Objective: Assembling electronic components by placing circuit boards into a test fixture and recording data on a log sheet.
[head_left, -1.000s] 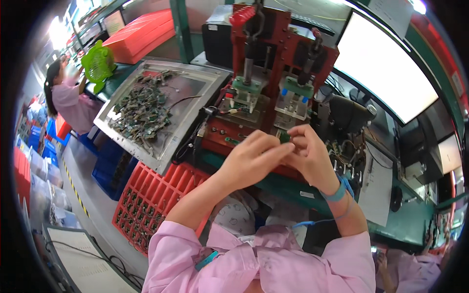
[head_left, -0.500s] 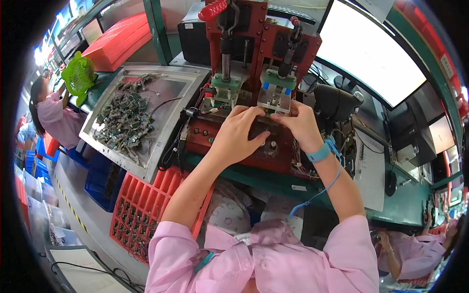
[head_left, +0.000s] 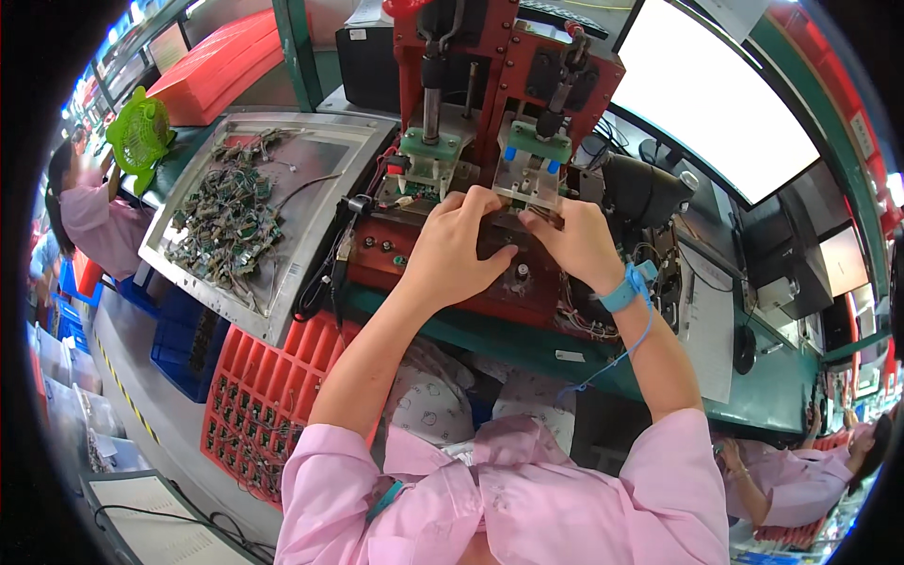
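My left hand (head_left: 459, 247) reaches the front edge of the right-hand fixture (head_left: 529, 169) on a red press jig (head_left: 443, 306). Its thumb stands apart, and its bent fingertips are at the fixture's edge, partly hidden. My right hand (head_left: 581, 242) is at the same edge, thumb and fingers pinched together on something small that I cannot make out. Clear plates, a green board and blue pegs make up this fixture. Beside it, the left-hand fixture (head_left: 427, 155) has a similar green board under a metal plunger. A blue wrist band (head_left: 623, 290) with a coiled cord circles my right wrist.
A metal-framed tray (head_left: 311, 245) heaped with small wired circuit boards (head_left: 226, 221) lies left of the jig. Below it, a red divided tray (head_left: 254, 405) holds several boards. A bright monitor (head_left: 720, 94) stands at right. Co-workers in pink sit at both sides.
The view has shifted slightly, so the surroundings appear a little farther left. Both hands stay at the right-hand fixture, with small shifts of the fingers.
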A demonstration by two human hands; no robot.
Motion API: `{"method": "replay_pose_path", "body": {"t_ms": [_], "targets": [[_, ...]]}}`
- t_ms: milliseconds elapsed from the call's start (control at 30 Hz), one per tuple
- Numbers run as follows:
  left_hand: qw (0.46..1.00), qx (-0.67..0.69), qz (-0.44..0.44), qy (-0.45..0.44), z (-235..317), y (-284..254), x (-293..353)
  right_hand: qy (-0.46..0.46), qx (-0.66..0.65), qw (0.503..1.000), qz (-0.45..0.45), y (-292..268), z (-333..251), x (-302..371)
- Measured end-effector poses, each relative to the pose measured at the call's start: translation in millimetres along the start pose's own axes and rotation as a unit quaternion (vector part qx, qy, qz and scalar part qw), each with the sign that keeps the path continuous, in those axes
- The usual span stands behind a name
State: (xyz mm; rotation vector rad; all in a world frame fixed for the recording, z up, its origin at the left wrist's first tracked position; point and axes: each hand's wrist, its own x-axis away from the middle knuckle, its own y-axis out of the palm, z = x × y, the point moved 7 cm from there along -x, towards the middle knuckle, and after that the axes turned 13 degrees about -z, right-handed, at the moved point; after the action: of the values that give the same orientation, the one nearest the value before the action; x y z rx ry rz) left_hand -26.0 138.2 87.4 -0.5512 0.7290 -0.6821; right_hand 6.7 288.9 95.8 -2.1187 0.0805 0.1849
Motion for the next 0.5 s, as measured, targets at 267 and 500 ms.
{"method": "replay_pose_path", "body": {"t_ms": [267,500], "targets": [[0.999,-0.027,0.000,0.017,1.8,1.3,1.7,0.013,0.025,0.999,-0.020,-3.6,0.6,-2.9],[0.999,-0.027,0.016,0.014,-0.8,0.7,4.4,0.043,-0.010,0.996,-0.081,-5.3,4.4,-7.6]]}}
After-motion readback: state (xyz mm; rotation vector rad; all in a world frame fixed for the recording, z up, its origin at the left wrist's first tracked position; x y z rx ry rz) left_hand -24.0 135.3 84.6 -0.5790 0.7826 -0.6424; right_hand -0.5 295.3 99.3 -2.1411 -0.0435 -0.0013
